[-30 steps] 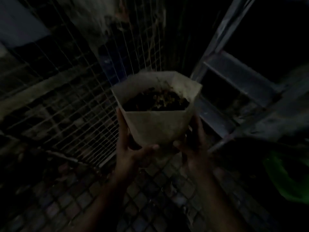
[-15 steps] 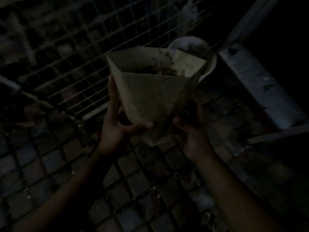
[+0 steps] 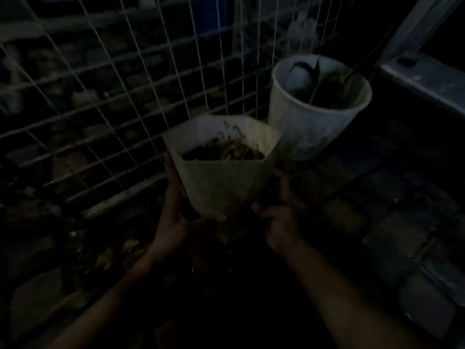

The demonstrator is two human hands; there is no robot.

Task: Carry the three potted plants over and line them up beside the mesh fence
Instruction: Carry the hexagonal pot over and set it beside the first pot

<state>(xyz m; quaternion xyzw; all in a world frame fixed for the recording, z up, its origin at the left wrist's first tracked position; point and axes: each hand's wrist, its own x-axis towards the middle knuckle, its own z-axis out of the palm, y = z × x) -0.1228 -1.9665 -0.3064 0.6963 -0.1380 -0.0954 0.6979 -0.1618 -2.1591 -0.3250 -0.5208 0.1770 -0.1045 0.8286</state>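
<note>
**Both hands on the pot [image 3: 221, 182]**

My left hand [image 3: 173, 222] and right hand [image 3: 279, 217] clasp it low on its tapered sides, thumbs curled across the front. It looks stiff and soil-heavy; near the base is my best hold. Just beyond, a white pot [image 3: 314, 122] stands by the fence [image 3: 125, 84].

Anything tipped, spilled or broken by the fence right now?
Nothing stands out. The angular pot is upright, held by the left hand and right hand, soil inside; the round pot stands upright by the fence. Dim light hides the ground.
</note>
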